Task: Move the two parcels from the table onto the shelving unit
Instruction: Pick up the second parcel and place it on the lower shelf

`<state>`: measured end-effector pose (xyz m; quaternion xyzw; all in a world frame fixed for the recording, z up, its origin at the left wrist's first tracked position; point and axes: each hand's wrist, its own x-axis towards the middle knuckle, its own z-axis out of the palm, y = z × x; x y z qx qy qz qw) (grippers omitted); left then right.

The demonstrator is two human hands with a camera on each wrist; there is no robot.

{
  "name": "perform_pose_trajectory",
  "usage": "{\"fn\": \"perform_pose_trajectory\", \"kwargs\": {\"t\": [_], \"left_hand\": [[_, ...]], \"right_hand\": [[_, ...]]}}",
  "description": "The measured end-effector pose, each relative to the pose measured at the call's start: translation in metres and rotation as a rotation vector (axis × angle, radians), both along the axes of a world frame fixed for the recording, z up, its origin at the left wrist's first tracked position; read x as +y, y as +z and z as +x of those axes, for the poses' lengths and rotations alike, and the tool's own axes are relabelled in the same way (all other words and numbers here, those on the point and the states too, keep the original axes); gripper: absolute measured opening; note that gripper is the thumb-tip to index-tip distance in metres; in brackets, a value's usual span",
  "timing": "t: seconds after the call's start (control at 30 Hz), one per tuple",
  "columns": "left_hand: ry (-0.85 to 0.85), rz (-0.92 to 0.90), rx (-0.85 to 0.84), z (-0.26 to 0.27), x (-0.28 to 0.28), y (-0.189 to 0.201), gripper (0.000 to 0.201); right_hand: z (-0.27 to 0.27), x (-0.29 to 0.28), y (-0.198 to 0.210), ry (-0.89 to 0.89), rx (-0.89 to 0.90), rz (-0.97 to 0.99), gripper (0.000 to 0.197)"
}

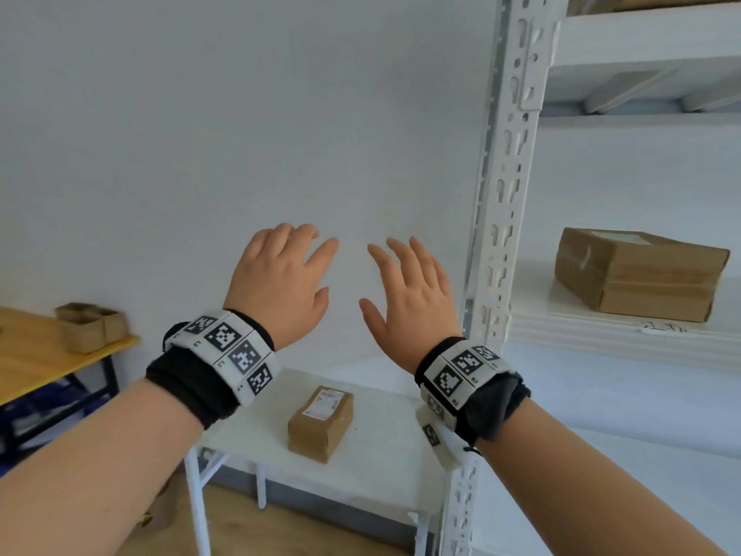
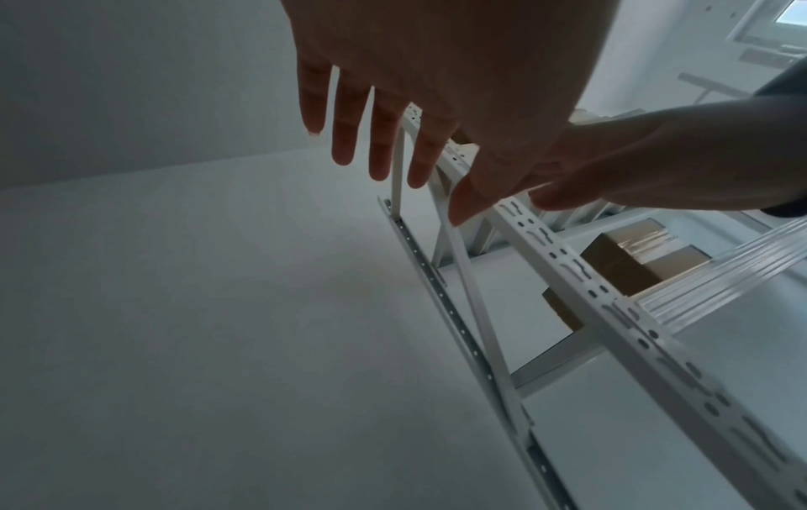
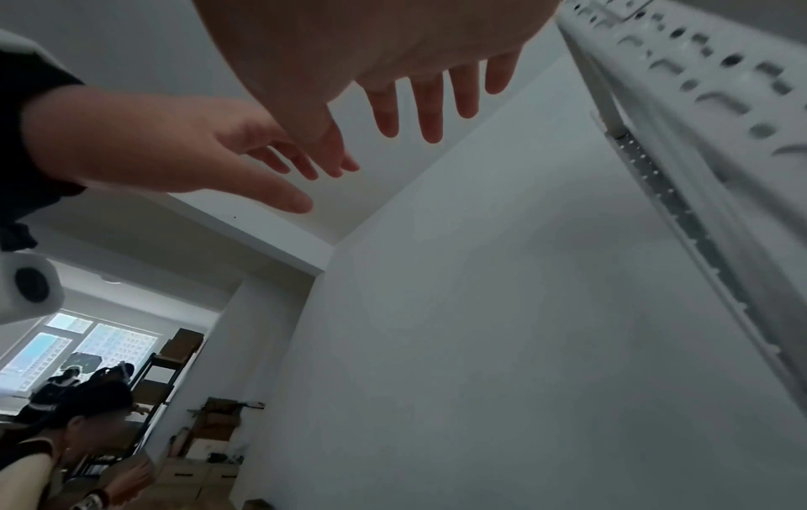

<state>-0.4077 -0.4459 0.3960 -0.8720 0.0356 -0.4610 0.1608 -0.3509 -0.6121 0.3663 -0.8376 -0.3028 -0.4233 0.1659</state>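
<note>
A wooden-topped table on dark legs at the far left carries small open brown cardboard boxes against the plain white wall, while people cluster near a bright window.

The parcel at six o'clock carries a printed label too small to read; the shelf edge bears illegible handwriting.
</note>
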Motion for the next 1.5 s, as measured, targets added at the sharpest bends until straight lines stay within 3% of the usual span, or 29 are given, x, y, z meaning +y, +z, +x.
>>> {"fn": "perform_pose_trajectory", "kwargs": {"t": [0.3, 0.57, 0.97, 1.5], "left_hand": [[0.077, -0.007, 0.044, 0.013, 0.074, -0.013, 0.054], [0.106, -0.021, 0.082, 0.071, 0.102, -0.029, 0.055], [0.137, -0.031, 0.056, 0.152, 0.137, -0.024, 0.053], [-0.032, -0.082, 0.121, 0.274, 0.229, -0.041, 0.055]], "right_hand": [[0.024, 0.077, -0.015, 0.068, 0.065, -0.034, 0.059], [0.091, 0.11, -0.026, 0.083, 0.103, -0.06, 0.061], [0.176, 0.149, -0.017, 0.117, 0.137, -0.033, 0.062], [0.271, 0.223, -0.034, -0.076, 0.259, -0.043, 0.063]]}}
